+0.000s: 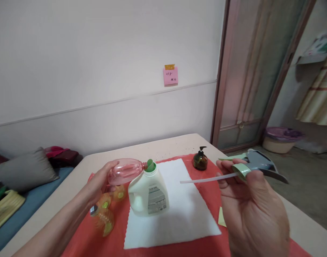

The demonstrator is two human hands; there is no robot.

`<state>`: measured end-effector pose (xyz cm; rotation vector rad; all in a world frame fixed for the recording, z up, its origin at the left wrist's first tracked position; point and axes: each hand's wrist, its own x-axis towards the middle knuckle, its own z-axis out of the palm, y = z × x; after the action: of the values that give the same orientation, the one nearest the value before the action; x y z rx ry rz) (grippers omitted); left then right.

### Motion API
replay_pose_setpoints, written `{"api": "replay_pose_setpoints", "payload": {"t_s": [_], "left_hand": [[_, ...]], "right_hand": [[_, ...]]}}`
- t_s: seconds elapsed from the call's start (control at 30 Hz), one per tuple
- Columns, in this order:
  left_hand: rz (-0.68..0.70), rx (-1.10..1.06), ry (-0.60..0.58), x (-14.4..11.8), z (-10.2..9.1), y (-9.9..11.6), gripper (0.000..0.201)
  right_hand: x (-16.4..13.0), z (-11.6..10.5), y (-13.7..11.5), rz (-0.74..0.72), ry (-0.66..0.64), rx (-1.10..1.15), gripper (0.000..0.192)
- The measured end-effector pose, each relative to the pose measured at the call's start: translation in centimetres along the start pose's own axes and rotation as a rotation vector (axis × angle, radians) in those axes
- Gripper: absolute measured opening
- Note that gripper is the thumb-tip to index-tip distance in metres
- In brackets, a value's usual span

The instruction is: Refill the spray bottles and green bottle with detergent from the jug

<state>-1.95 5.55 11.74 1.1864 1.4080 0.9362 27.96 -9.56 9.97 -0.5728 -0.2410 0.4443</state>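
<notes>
My left hand (103,180) is wrapped round a clear pink bottle (125,170), tipped on its side. The bottle's neck meets the green spout (150,165) in the mouth of a white detergent jug (149,192). The jug stands upright on a white cloth (190,221). In my right hand (250,210), raised at the right, is a spray trigger head (261,166) with a pale green collar and a thin dip tube (206,179) pointing left. My fingers and thumb close on the collar.
A brown pump bottle (200,160) stands on the red cover (210,194) behind the cloth. Several clear amber-yellow containers (105,216) are by my left forearm. A pink note (170,76) is taped to the wall. Beyond the table at the right stands a lined bin (280,144).
</notes>
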Motion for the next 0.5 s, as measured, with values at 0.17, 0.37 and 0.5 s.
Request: {"api": "replay_pose_setpoints", "payload": {"t_s": [0.17, 0.37, 0.5], "left_hand": [[-0.009, 0.089, -0.085, 0.2, -0.4, 1.2, 0.06], [0.063, 0.187, -0.106, 0.2, -0.4, 2.6, 0.058], [0.095, 0.26, -0.066, 0.0, -0.4, 3.7, 0.063]], "right_hand": [[0.1, -0.2, 0.1, 0.009, -0.017, -0.01, 0.024], [0.2, -0.5, 0.2, 0.053, 0.009, 0.005, 0.029], [0.2, -0.5, 0.1, 0.069, 0.023, 0.02, 0.03]]}}
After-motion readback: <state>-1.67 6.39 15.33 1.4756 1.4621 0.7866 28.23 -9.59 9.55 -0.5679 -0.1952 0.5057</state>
